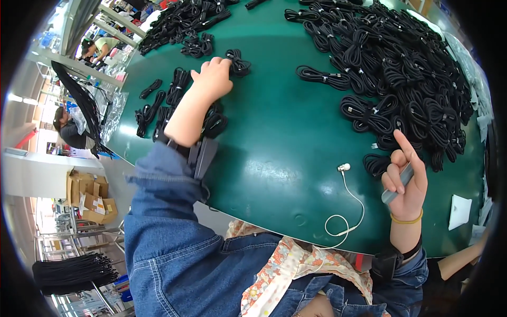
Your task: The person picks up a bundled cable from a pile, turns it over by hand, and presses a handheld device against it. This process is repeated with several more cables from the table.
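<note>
My left hand [213,79] is stretched over the table, back upward, its fingers curled against a coiled black cable [239,64]; the fingertips are partly hidden. Under and beside that forearm lie several tied black cable bundles [178,87]. My right hand [405,182] is palm up, with a flat grey bar-shaped tool [393,194] held under its curled fingers. Its index finger points out toward the edge of a large heap of black coiled cables [391,66], some showing silvery plugs.
White earphones [344,167] lie on the green table [274,174], their thin cord running toward me. A white packet [460,212] rests at the right. More cables [185,21] are piled at the far left. Cartons [92,195] and hanging cables [76,272] stand left of the table. Other people sit beyond.
</note>
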Available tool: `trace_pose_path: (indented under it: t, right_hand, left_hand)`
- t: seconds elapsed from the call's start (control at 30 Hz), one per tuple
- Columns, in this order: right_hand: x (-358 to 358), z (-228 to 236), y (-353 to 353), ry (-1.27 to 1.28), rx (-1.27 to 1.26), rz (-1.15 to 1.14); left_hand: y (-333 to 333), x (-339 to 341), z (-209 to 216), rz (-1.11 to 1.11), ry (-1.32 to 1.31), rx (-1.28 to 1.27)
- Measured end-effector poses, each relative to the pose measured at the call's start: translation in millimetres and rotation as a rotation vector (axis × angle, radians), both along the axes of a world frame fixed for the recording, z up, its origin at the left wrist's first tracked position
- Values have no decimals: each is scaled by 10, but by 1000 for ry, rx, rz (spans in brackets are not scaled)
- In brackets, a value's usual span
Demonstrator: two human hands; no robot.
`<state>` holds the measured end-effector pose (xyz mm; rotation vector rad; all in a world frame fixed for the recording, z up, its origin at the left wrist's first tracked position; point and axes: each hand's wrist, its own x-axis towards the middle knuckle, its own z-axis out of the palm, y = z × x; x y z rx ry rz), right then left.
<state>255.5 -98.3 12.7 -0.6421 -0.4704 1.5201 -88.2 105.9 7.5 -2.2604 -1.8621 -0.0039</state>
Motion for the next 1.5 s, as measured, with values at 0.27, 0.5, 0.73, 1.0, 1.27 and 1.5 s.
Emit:
trace_pose_path:
  t: [0.27, 0.5, 0.73, 1.0, 1.27, 1.5]
  right_hand:
    - [-84, -10, -27, -121, -1, 19]
    - [-149, -16, -91, -309, 80, 77]
    - [-365, 62, -126, -464, 76, -2]
    - [-198, -18, -163, -834, 47, 51]
    - [-204, -11, -171, -823, 67, 67]
    - [-211, -18, -207, -781, 64, 20]
  left_hand:
    - [10, -63, 318, -73, 16, 224]
    - [-1116, 780, 624, -485, -1255, -173]
    - [-1554, 1157, 158, -513, -1704, -637]
    - [-1501, 1156, -6, -485, -1784, -771]
    - [-1502, 1111, -26, -531, -1739, -716]
    - [-1514, 1137, -34, -501, -1665, -708]
